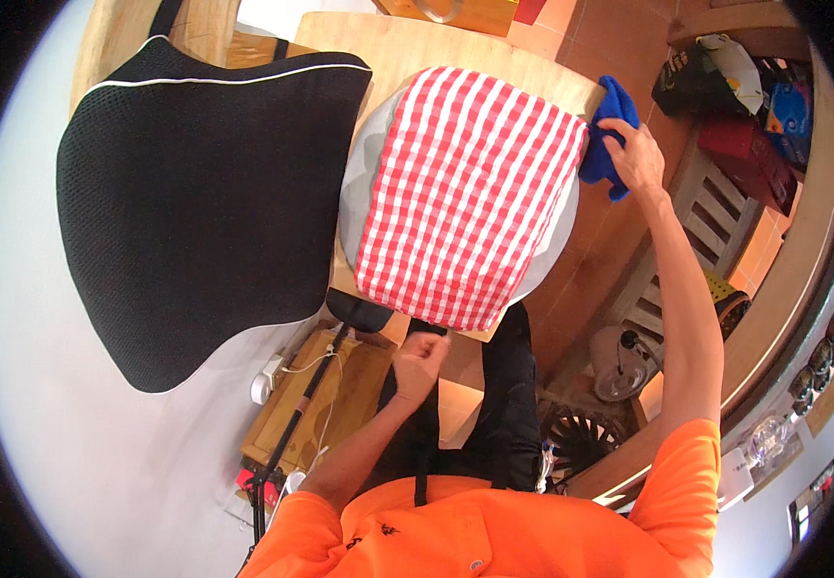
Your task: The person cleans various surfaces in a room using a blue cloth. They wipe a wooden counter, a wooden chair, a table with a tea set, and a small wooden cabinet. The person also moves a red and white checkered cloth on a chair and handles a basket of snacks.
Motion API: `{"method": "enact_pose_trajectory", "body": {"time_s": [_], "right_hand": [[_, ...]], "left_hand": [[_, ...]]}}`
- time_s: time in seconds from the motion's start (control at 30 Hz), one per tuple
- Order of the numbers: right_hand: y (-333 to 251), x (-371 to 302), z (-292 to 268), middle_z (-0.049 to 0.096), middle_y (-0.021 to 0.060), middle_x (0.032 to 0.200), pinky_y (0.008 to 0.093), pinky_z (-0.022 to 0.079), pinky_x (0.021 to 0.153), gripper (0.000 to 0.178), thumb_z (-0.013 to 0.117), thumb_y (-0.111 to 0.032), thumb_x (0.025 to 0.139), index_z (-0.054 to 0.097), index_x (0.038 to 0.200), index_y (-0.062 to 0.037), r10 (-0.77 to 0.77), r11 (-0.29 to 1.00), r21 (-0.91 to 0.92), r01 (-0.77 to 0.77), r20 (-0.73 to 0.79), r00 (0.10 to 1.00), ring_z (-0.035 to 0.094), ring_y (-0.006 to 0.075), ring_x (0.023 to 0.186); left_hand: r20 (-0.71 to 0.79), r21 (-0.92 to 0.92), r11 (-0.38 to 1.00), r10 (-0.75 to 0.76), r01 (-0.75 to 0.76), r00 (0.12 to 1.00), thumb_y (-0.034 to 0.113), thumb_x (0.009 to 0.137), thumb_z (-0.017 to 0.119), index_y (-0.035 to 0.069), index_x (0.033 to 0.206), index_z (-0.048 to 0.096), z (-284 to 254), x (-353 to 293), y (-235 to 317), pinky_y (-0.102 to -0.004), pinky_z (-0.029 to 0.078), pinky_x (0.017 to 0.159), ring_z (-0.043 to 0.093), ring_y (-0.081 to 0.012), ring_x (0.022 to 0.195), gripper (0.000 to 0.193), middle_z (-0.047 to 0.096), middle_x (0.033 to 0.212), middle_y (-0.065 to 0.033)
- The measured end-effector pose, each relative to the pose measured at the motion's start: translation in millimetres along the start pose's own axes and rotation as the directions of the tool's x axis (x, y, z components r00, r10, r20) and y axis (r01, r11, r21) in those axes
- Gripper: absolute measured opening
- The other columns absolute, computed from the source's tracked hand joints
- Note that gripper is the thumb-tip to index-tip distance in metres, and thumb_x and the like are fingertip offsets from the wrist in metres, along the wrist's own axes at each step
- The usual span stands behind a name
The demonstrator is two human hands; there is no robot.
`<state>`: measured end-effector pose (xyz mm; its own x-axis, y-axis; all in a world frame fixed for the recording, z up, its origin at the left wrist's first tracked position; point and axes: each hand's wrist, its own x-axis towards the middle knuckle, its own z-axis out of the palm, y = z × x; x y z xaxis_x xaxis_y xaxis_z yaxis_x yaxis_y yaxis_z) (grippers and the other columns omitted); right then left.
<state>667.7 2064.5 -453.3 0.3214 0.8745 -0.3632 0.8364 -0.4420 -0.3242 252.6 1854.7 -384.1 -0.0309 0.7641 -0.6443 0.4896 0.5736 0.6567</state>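
My right hand [637, 154] is closed on a blue cloth [610, 140], pressing it against the right side of a wooden chair seat, at the edge of the red-and-white checked cushion [475, 193]. Under that checked cover a grey round pad [364, 173] shows on both sides. By the cushion's near edge my left hand [419, 361] is curled into a loose fist, with nothing showing in it. A black mesh back cushion with white piping [195, 212] stands along the left of the seat.
The wooden chair [436, 43] extends behind the cushions. A black pole stand [297, 414] leans beside a wooden box [287, 409] at lower left. On the right are a wooden bench [711, 217], a dark red box [746, 159], bags and a black fan-like round object [581, 438].
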Motion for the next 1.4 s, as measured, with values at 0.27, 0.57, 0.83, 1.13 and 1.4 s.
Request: {"method": "enact_pose_trajectory", "body": {"time_s": [0.27, 0.57, 0.83, 1.13, 1.4], "right_hand": [[18.8, 10.3, -22.8, 0.061, 0.017, 0.117, 0.0432, 0.049, 0.091, 0.035, 0.052, -0.017, 0.086, 0.066, 0.117, -0.027, -0.078, 0.997, -0.021, 0.078, 0.002, 0.997, 0.059, 0.0375, 0.108], [-86.8, 78.5, -52.2, 0.061, 0.0149, 0.12, 0.0454, 0.049, 0.092, 0.061, 0.06, -0.01, 0.083, 0.043, 0.14, -0.0251, -0.356, 0.932, -0.046, 0.359, -0.288, 0.889, 0.06, 0.037, 0.109], [-221.8, 112.1, -61.7, 0.059, 0.0121, 0.128, 0.0343, 0.04, 0.105, 0.056, 0.057, 0.01, 0.08, 0.051, 0.133, -0.0086, -0.615, 0.503, 0.544, 0.672, -0.321, 0.72, 0.054, 0.0229, 0.121], [-284.8, 110.3, 63.6, 0.052, -0.0015, 0.14, 0.0567, 0.024, 0.11, 0.058, 0.062, 0.0, 0.075, 0.06, 0.128, -0.0237, -0.679, 0.701, -0.129, 0.702, 0.18, 0.711, 0.026, 0.033, 0.142], [-228.6, 111.2, 46.4, 0.066, 0.0088, 0.116, 0.04, 0.047, 0.096, 0.041, 0.057, -0.002, 0.077, 0.068, 0.115, -0.0122, -0.686, 0.72, 0.118, 0.683, 0.266, 0.677, 0.057, 0.0271, 0.112]], "left_hand": [[-0.351, 0.533, 0.785, 0.546, -0.317, 0.761, 0.013, 0.084, 0.067, -0.002, 0.125, 0.05, -60.8, 81.8, 33.3, -0.0433, 0.043, 0.094, 0.052, -0.036, 0.111, 0.047, 0.053, 0.122, -0.021], [-0.322, 0.333, 0.92, 0.316, -0.205, 0.893, 0.016, 0.085, 0.066, -0.003, 0.12, 0.053, -60.3, 101.0, 10.2, -0.043, 0.044, 0.093, 0.054, -0.0341, 0.106, 0.041, 0.056, 0.112, -0.0192], [-0.313, 0.122, 0.99, -0.024, 0.065, 0.949, 0.011, 0.077, 0.073, 0.002, 0.103, 0.061, -69.6, 113.2, 8.8, -0.0373, 0.047, 0.076, 0.058, -0.0252, 0.083, 0.031, 0.06, 0.091, -0.0096], [-0.333, 0.034, 0.998, 0.068, -0.06, 0.94, 0.012, 0.077, 0.073, 0.002, 0.091, 0.061, -67.0, 115.4, -17.0, -0.0363, 0.048, 0.071, 0.06, -0.0239, 0.075, 0.022, 0.062, 0.081, -0.01], [-0.299, -0.018, 0.999, 0.029, -0.036, 0.954, 0.011, 0.078, 0.072, 0.0, 0.095, 0.061, -74.5, 109.3, 0.8, -0.0332, 0.049, 0.072, 0.063, -0.0205, 0.076, 0.022, 0.066, 0.085, -0.0099]]}}
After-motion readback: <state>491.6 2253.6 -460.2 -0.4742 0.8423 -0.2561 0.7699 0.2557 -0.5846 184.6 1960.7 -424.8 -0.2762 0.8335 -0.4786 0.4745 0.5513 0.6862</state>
